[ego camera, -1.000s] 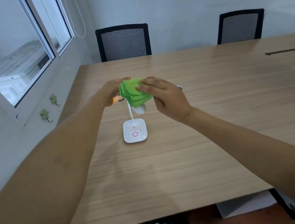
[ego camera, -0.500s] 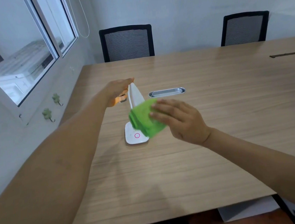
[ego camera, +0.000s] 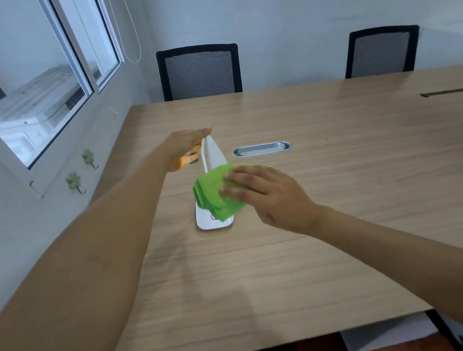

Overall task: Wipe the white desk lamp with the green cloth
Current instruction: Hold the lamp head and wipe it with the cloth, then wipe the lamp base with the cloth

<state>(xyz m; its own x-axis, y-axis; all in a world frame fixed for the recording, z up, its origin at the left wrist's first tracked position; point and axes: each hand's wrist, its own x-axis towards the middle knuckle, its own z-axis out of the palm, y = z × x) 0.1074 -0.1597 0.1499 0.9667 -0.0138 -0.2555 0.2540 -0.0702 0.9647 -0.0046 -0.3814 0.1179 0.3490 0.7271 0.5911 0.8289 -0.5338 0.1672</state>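
White desk lamp [ego camera: 213,154] pinched at its head by left hand [ego camera: 185,148] for steadiness, right hand [ego camera: 266,191] flat, pressing green cloth [ego camera: 216,195] against its lower arm.

Right hand [ego camera: 267,194]: I'm seeing it coming down from the top of the lamp a second ago to low on the lamp head, palm flat.
Green cloth [ego camera: 216,194]: travelling down with it, now covering the back of the lamp's base.
White desk lamp [ego camera: 213,155]: its upper head is showing uncovered now.
Left hand [ego camera: 187,148]: now pinching the bared tip.
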